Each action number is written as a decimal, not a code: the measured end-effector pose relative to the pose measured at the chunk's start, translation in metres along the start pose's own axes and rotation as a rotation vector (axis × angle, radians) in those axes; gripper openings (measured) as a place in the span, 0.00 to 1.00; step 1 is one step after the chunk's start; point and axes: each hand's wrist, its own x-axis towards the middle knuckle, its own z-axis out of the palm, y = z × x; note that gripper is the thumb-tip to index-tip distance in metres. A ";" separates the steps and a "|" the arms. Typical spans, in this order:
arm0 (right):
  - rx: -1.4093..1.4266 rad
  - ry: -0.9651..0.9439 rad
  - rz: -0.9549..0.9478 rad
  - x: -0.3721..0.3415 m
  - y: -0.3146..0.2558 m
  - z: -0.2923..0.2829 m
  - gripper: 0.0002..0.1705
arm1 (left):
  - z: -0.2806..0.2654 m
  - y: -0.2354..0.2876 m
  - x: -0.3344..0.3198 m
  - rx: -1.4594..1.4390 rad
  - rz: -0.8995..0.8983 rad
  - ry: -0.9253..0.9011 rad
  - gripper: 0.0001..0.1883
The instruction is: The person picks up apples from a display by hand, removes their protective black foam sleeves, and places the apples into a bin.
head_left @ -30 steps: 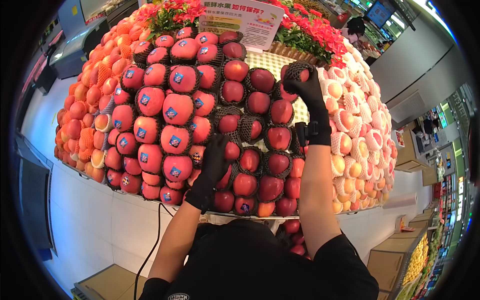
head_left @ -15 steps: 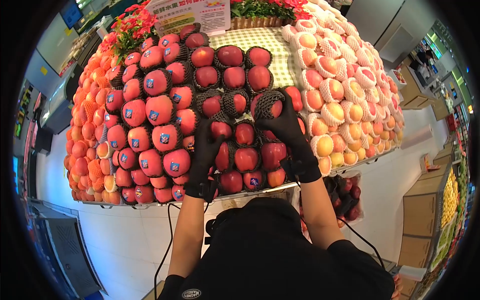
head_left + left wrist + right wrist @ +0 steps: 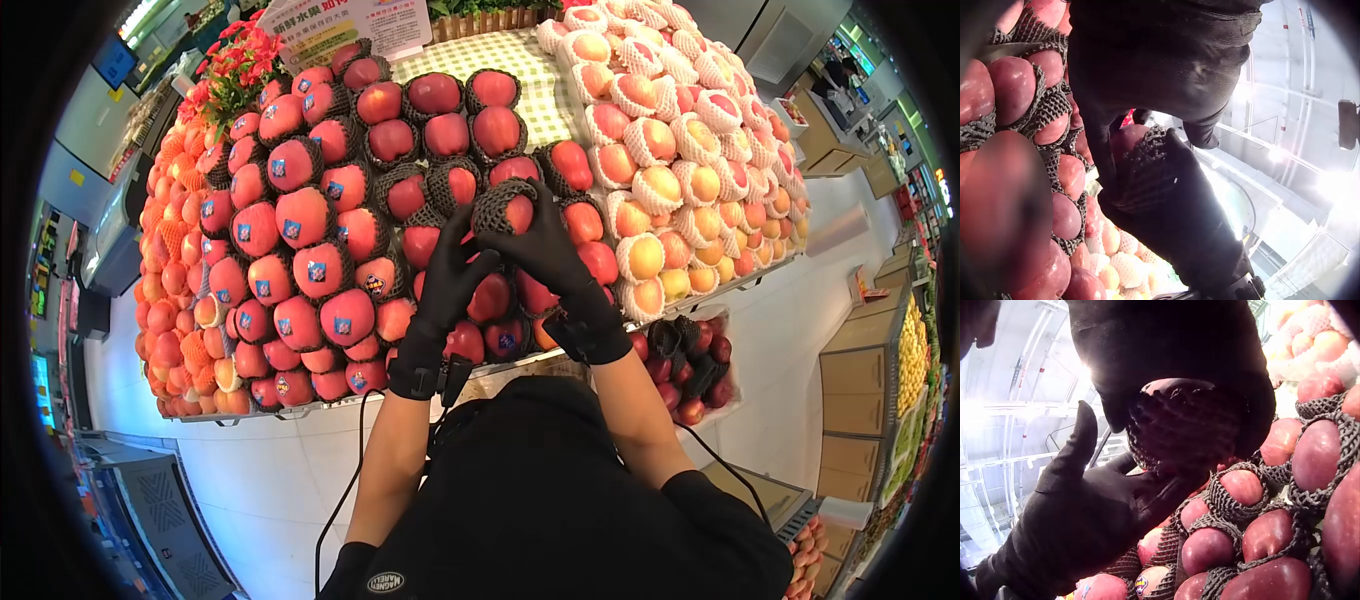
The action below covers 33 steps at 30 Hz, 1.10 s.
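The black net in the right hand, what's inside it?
A red apple! A patch of its red skin shows at the opening of the black net. The rest is covered by the net and the right hand, so I can't see it.

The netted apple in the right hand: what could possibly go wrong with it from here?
The netted apple could slip from the right hand and bruise itself or the red apples beneath. Its black net leaves some skin bare, so that patch might get knocked. The left hand is also near stacked apples, and a careless brush might shift one.
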 end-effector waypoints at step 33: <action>0.196 0.046 0.151 -0.006 0.039 -0.010 0.21 | -0.008 0.006 -0.011 -0.144 -0.308 0.062 0.32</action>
